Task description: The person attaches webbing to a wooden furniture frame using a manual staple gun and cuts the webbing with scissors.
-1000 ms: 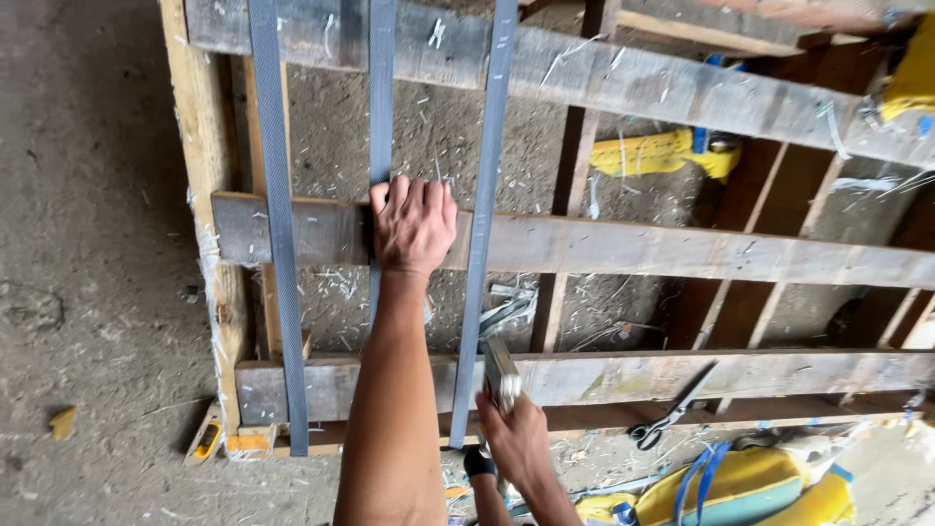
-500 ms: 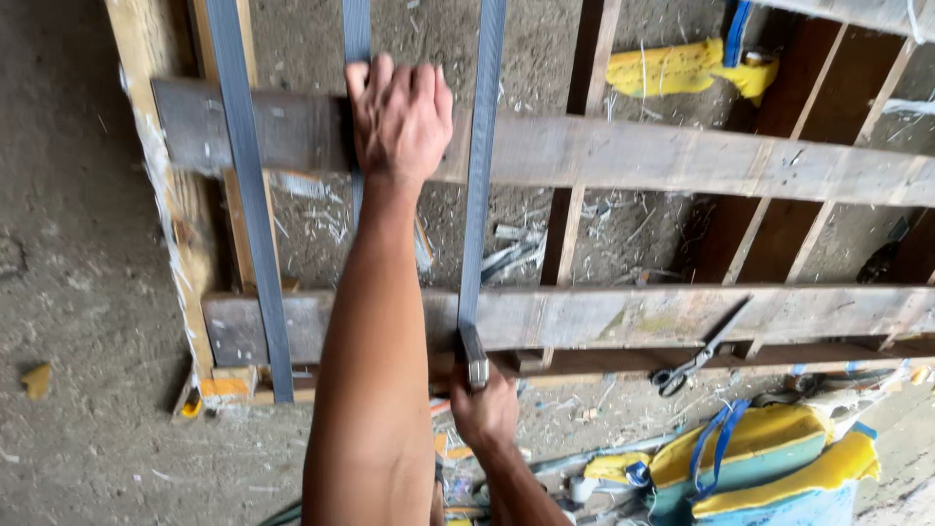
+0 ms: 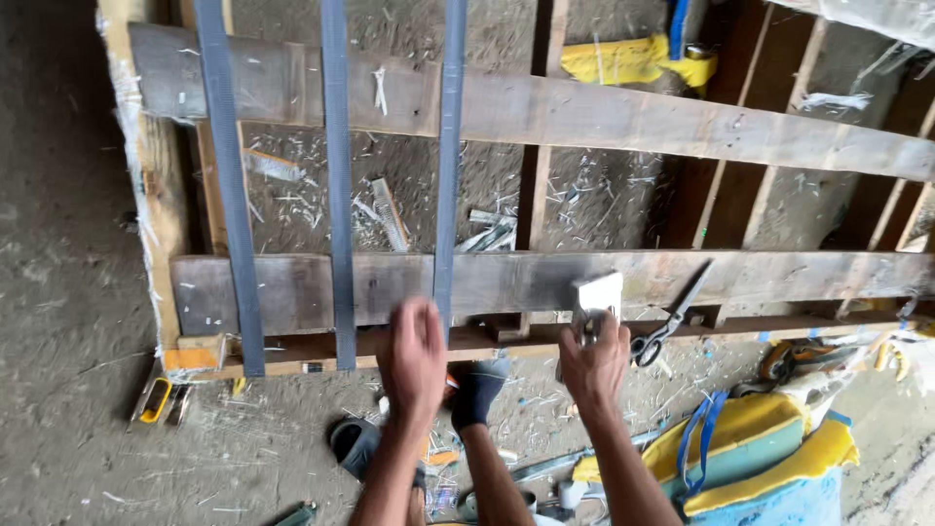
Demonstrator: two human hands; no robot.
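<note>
Wooden frame (image 3: pixel 545 282) lies flat on the dirt floor (image 3: pixel 68 292); three grey webbing straps (image 3: pixel 340 195) run across its boards. Left hand (image 3: pixel 414 360) rests at the near board's front edge, fingers curled down over the lower end of the third strap (image 3: pixel 448 175); whether it pinches the strap cannot be told. Right hand (image 3: pixel 594 365) is closed around a metal stapler-like tool (image 3: pixel 596 297), head resting on the near board.

Judgement: pull the strap taut and flat on the board before fastening; keep fingertips clear of the tool head.

Scissors (image 3: pixel 672 326) lie on the near board, right of the tool. Tool's working face hidden; strap end covered by the hand.
</note>
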